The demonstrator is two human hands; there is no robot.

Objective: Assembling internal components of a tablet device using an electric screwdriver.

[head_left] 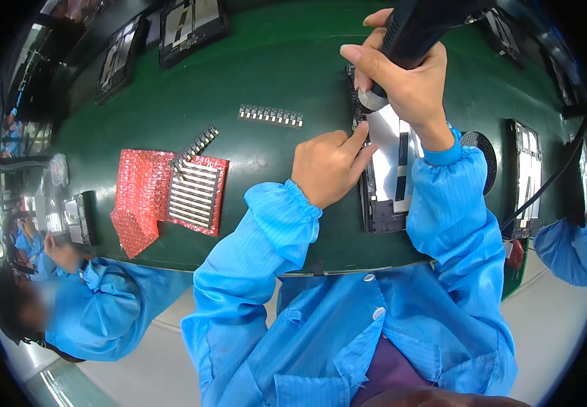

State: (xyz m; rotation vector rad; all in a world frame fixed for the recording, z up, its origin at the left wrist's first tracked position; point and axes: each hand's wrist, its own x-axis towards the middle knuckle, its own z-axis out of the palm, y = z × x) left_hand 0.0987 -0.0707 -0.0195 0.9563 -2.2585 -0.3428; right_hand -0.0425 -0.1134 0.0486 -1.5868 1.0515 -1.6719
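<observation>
My right hand [402, 85] is wrapped round a black hot-air gun [419, 30] with a ribbed body and a silver tip. Its tip points down at the upper left edge of an opened tablet-like device [383, 163], which has a black frame and a silver inner plate. At that same edge rests the index fingertip of my left hand [327, 163]; the thumb is apart and the other fingers are bent. Whether anything small lies under that fingertip is hidden. Left of this hand lies a strip of small black-and-white parts [270, 116].
Red bubble wrap [141, 183] bears a sheet of part strips [194, 195], with a loose strip [197, 144] across its corner. Other opened devices [527, 169] stand around the green table [266, 224]. A black cable [551, 176] crosses the right side. A co-worker [114, 305] sits at left.
</observation>
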